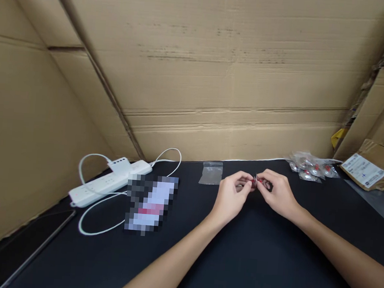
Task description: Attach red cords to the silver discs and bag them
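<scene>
Both my hands meet over the middle of the black counter [269,265], toward its far edge. My left hand [230,200] and right hand [279,195] pinch one small red-and-silver part [256,181] between their fingertips; each grip is closed to a fine pinch on it, left from the left side, right from the right. The part is held just above the counter; too small to tell its shape.

Surface: matte black, flat, dark all the way to the near edge. Just left of my left hand, toward the far edge, lies a small clear plastic bag [211,172], flat. At the far right sits a heap of clear bags with red-and-silver pieces [311,167] inside, well apart from my hands. Beyond it, at the right edge, a cardboard flap with a white printed label [363,170].

Left side: a white power strip [109,182] lies slanted, its white cable [99,225] looping on the counter toward the near side. Just right of the strip lies a blurred-out object [152,203]; cannot tell what it is.

Room: corrugated cardboard sheets [217,75] stand as walls at the far side, left and right, closing in the counter.
</scene>
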The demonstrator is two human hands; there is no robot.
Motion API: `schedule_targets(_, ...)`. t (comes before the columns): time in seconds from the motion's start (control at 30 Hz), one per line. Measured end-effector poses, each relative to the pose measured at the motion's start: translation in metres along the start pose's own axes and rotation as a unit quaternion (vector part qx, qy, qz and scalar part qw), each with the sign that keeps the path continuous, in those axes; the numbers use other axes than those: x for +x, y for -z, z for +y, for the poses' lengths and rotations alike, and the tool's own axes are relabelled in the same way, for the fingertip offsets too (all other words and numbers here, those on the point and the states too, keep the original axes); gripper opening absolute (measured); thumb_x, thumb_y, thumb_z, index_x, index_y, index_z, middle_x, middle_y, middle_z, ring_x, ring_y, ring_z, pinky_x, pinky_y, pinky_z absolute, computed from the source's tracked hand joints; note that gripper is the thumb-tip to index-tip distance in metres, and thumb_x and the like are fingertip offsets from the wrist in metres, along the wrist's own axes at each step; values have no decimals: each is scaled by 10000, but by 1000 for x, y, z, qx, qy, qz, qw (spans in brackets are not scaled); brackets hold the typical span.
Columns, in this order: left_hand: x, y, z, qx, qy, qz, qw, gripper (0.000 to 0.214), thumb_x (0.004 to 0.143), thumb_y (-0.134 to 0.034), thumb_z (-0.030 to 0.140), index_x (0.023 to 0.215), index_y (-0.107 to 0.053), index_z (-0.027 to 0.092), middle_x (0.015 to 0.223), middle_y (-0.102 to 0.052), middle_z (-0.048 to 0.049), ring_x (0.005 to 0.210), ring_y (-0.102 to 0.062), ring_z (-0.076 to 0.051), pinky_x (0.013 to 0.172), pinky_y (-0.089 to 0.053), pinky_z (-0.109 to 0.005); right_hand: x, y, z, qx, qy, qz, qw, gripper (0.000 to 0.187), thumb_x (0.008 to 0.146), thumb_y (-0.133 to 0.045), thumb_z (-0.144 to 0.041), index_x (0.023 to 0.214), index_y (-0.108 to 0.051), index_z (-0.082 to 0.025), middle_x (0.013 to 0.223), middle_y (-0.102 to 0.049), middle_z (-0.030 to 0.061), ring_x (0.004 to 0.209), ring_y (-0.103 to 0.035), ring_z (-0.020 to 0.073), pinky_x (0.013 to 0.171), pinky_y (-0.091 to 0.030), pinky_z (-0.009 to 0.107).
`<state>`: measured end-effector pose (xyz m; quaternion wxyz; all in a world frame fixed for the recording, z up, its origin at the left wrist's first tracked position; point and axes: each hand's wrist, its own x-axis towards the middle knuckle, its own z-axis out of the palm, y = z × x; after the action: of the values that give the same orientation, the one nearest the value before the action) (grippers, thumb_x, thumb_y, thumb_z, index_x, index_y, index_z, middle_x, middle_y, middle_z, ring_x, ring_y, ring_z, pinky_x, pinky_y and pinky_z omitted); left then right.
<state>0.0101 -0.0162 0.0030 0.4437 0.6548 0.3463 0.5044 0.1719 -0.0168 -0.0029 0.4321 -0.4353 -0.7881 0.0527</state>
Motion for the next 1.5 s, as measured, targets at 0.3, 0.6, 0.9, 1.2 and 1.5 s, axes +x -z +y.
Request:
schedule_targets(0.3,6,4,-8,-79,81,16,993,99,764,-681,209,777,-629,126,720,-645,-38,633,-636,-134,648,-543,-279,1,0,-6,79,-7,15,997,136,885,-556,-226,850,-681,-190,733,-601,37,616,-554,146,587,-449,281)
schedule_targets(0.6,7,5,-1,-81,78,-7,994,178,819,-623,297,752,-546,151,729,-560,-2,597,-563,-96,619,-482,-242,4,-2,-6,201,-42,-9,979,156,826,-663,-335,909,-643,-204,908,-617,53,797,-626,169,754,-541,326)
schedule_targets(0.9,10,12,-9,-28,61,-68,995,177,857,-556,329,793,-536,166,691,-525,0,564,-490,-103,539,-411,-234,6,-5,1,402,-152,-82,899,453,694,-788,-292,1071,-549,-210,979,-606,41,839,-629,141,781,-543,307)
schedule_targets(1.2,11,15,-12,85,2,-72,994,78,852,-507,208,811,-568,183,749,-602,-14,668,-560,-132,603,-413,-235,6,7,-15,553,-240,-205,771,386,723,-779,-327,913,-462,-214,713,-619,-27,538,-581,91,472,-431,193)
schedule_targets(1.5,15,26,-1,199,-59,-37,978,97,858,-479,169,799,-553,193,717,-597,-5,647,-551,-137,598,-400,-243,7,7,-6,571,-244,-207,756,354,799,-718,-342,1064,-570,-159,895,-710,87,606,-663,126,563,-526,246)
